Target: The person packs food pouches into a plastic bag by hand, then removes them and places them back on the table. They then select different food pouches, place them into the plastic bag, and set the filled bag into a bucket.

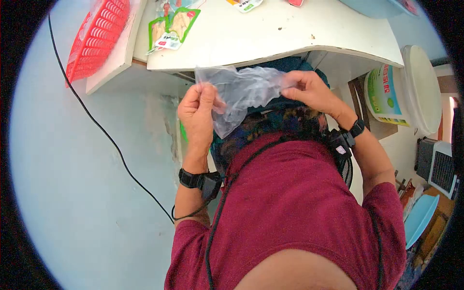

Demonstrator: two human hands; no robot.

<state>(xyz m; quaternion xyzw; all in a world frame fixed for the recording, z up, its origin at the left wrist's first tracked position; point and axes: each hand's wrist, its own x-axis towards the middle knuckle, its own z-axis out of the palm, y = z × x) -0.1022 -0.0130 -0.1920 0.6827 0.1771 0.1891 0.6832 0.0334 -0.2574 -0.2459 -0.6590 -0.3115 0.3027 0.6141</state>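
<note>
A clear plastic bag (246,89), crumpled and see-through, is stretched between my two hands in front of the table edge. My left hand (199,108) pinches the bag at its left side, thumb pressed against the fingers. At the other end, my right hand (309,89) grips the bag's right edge between thumb and fingers, slightly blurred. Whether anything lies inside the bag cannot be made out; it looks flat and thin. Beyond the hands on the white table (232,41) lies a green-edged food packet (174,29) with pale pieces showing through.
A red plastic basket (104,36) stands at the left on a white ledge. More packets (245,4) lie at the table's far side, near a light blue basin (372,7). A large white bucket (420,89) is at the right. A black cable (108,135) hangs at left.
</note>
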